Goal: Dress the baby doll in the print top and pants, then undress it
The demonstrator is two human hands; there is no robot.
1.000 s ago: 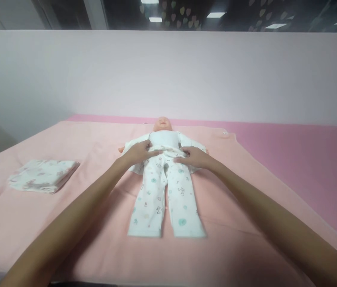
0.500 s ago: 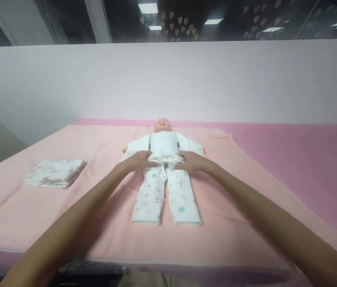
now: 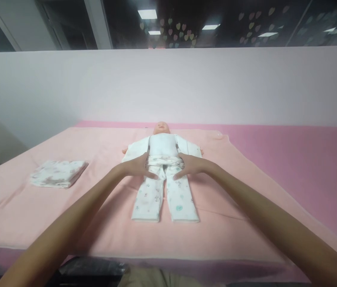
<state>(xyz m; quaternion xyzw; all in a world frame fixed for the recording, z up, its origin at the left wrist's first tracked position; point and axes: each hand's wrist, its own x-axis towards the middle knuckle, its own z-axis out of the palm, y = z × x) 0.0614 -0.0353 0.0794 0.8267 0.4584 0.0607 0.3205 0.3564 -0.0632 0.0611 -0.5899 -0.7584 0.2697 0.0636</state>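
A baby doll (image 3: 161, 128) lies on its back on a pink blanket (image 3: 102, 223), its head away from me and its arms spread. It wears a white top (image 3: 163, 144) and white baby pants (image 3: 149, 199) with a small print, the waistband bunched at the waist. My left hand (image 3: 140, 165) rests at the left side of the waist, thumb stretched out over the pant leg. Mirroring it on the right side is my right hand (image 3: 190, 164), thumb also spread away from the fingers. The fingertips of both hands are partly hidden beside the doll's waist.
A folded white printed cloth (image 3: 58, 173) lies on the blanket to the left. Beyond the blanket's right edge shows a pink mat (image 3: 300, 159). A white wall (image 3: 168, 85) rises behind, with dark windows above.
Both thumbs have moved off the waistband toward me and now spread wider over the pant legs. The hands stay at the waist. The view has tilted slightly.
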